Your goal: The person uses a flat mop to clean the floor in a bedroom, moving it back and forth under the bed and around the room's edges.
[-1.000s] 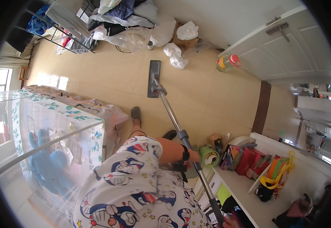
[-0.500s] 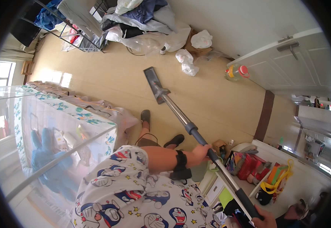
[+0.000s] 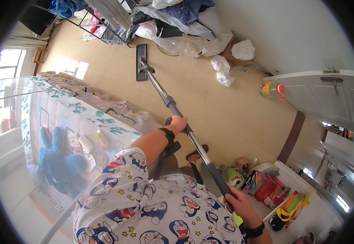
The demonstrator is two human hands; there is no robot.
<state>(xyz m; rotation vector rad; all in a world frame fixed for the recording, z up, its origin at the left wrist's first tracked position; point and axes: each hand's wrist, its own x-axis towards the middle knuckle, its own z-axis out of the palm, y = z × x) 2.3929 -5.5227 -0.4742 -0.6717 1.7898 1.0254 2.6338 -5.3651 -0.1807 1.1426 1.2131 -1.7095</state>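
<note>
Single head view: fisheye camera on your head, looking steeply down and forward over your patterned shirt (image 3: 152,215). Floor (image 3: 209,97) runs toward 12 o'clock, well away; forearms enter close at 6 o'clock; door (image 3: 327,97) bends along rim at 3 o'clock. No second view.

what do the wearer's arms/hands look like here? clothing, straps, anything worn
Both forearms are bare, with no gloves. The left hand has a black band at the wrist, with a black strap hanging from it under the forearm. The right hand has a black band at the wrist too. The short-sleeved top is white, printed with blue cartoon cats and small yellow stars.
</note>
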